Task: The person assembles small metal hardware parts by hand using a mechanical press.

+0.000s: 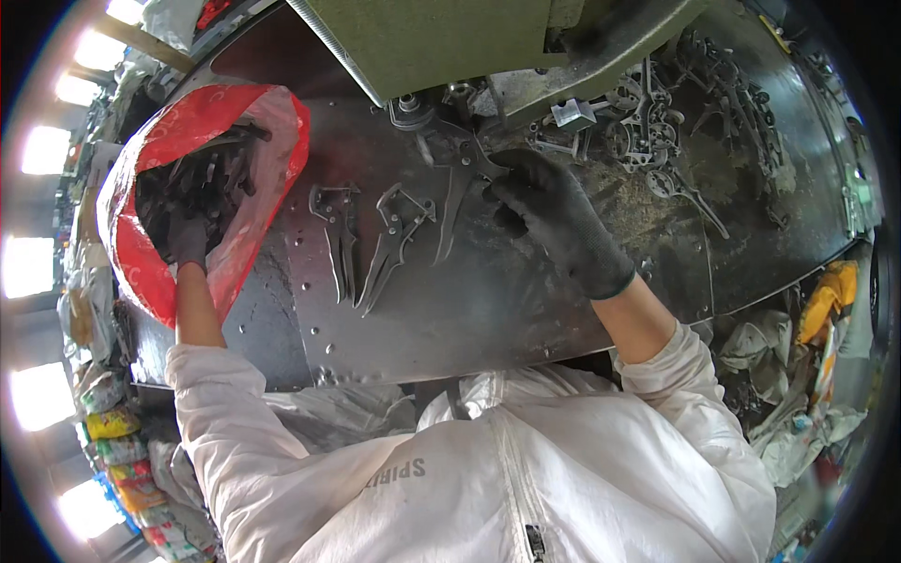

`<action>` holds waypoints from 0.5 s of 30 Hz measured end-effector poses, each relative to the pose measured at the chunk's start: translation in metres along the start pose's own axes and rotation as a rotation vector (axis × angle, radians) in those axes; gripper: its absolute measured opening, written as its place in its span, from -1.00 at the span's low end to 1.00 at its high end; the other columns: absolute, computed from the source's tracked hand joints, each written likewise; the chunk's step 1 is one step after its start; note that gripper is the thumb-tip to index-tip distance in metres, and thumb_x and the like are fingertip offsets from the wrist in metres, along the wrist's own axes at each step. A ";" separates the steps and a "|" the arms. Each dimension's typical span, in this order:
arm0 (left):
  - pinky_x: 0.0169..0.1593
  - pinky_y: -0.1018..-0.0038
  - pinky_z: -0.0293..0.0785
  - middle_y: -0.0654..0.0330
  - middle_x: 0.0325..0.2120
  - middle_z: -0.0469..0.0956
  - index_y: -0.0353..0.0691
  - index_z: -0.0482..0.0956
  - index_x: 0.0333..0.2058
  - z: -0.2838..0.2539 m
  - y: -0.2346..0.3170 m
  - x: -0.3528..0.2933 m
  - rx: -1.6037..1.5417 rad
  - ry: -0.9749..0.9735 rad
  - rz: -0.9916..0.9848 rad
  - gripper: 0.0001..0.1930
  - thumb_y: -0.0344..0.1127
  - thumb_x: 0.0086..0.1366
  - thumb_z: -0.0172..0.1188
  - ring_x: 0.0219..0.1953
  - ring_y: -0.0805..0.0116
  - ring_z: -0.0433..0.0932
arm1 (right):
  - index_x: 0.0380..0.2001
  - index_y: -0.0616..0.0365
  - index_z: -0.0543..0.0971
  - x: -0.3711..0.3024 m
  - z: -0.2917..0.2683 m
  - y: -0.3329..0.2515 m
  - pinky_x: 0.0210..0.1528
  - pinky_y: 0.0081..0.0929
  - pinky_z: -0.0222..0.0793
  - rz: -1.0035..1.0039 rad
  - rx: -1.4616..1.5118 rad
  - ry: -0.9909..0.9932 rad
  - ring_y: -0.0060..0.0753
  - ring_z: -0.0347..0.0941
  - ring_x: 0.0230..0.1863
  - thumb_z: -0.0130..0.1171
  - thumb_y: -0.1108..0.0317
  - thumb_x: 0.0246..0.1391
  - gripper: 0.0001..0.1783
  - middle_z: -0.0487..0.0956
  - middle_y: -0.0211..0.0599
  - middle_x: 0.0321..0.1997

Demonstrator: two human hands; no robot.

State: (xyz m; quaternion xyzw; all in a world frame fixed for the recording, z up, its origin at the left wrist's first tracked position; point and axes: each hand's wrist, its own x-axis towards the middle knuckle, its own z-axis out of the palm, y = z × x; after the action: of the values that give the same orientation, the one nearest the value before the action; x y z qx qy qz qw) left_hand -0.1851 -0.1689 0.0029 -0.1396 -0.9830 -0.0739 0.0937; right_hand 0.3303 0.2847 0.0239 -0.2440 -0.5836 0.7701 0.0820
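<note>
My left hand, in a dark glove, reaches into a red-and-white plastic bag. Dark metal parts fill the bag, and my fingers are lost among them. My right hand, gloved in black, is closed on one side of a grey metal plier-like tool. The tool's upper end is under the press by a round fitting; a long handle points toward me. Left of it, a second plier-like tool and a third lie on the metal table.
A big green machine overhangs the far middle of the table. Right of it lies a pile of metal tool parts, with more dark ones farther right. Plastic bags crowd the left, and a yellow bag sits at right.
</note>
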 end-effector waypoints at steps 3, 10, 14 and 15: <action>0.22 0.24 0.40 -0.15 0.16 0.54 -0.18 0.37 0.34 0.021 0.033 -0.023 -0.283 -0.030 0.075 -0.31 -0.15 0.24 0.26 0.17 -0.09 0.54 | 0.22 0.27 0.47 -0.003 -0.007 -0.002 -0.31 -0.56 0.54 0.031 -0.031 0.030 -0.60 0.55 -0.36 0.13 0.37 0.29 -0.54 0.62 -0.30 -0.23; 0.23 0.33 0.38 -0.06 0.22 0.47 -0.15 0.18 0.43 0.015 0.075 -0.044 -0.407 -0.132 0.138 -0.22 -0.31 0.23 0.23 0.20 0.11 0.50 | 0.19 0.36 0.47 0.002 -0.010 -0.008 -0.41 -0.60 0.45 -0.033 -0.148 0.066 -0.67 0.48 -0.45 0.16 0.41 0.32 -0.57 0.63 -0.35 -0.26; 0.24 0.36 0.38 -0.05 0.33 0.36 -0.10 0.13 0.47 0.037 0.167 -0.086 -0.286 -0.307 0.373 -0.25 -0.46 0.30 0.07 0.25 0.08 0.47 | 0.19 0.32 0.49 0.012 -0.014 0.000 -0.38 -0.60 0.50 0.154 -0.171 -0.029 -0.68 0.51 -0.42 0.16 0.35 0.34 -0.58 0.63 -0.38 -0.24; 0.25 0.37 0.38 -0.05 0.36 0.33 -0.09 0.12 0.48 0.031 0.159 -0.092 -0.247 -0.349 0.417 -0.26 -0.49 0.31 0.03 0.26 0.08 0.47 | 0.19 0.31 0.49 0.012 -0.008 0.001 -0.37 -0.60 0.51 0.163 -0.191 -0.011 -0.68 0.52 -0.40 0.16 0.33 0.35 -0.58 0.63 -0.39 -0.23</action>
State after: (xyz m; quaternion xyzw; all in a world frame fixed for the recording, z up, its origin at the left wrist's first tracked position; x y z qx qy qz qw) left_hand -0.0579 -0.0363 -0.0267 -0.3593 -0.9179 -0.1472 -0.0815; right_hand 0.3240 0.2962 0.0176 -0.2931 -0.6330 0.7165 -0.0079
